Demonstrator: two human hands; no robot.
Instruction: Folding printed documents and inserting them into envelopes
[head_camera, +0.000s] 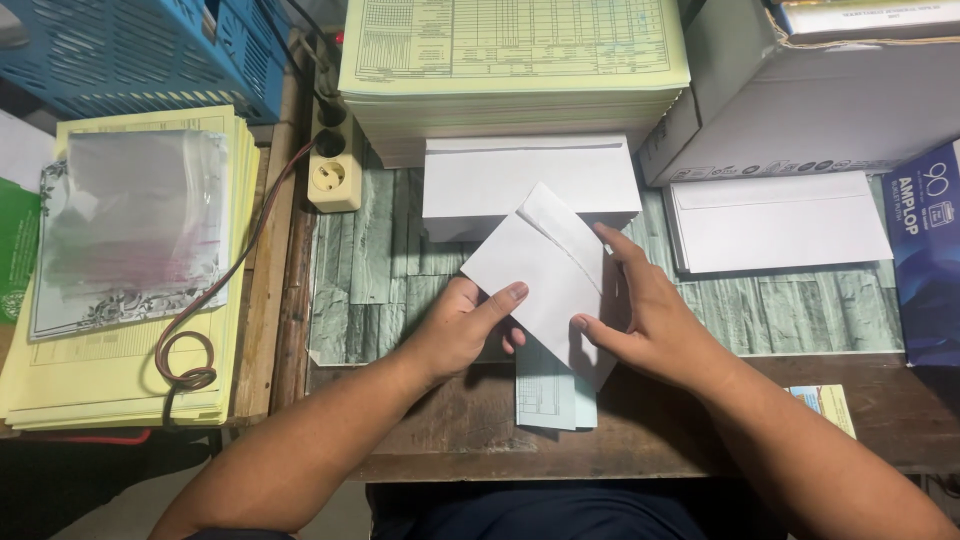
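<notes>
Hands meet on a white envelope (540, 275) — left hand (462, 330) pinches its seven-o'clock edge, right hand (650, 320) closes on the five-o'clock corner; light, thin paper, probably creases easily — best held by edges.

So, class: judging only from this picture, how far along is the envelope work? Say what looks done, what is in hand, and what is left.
Done: nothing shows as finished; no filled envelopes can be told apart. In hand: the left hand and right hand hold a white envelope, flap open, above a folded pale-blue form. Left: a stack of envelopes behind, more envelopes to the right, and a tall pile of yellow forms.
</notes>
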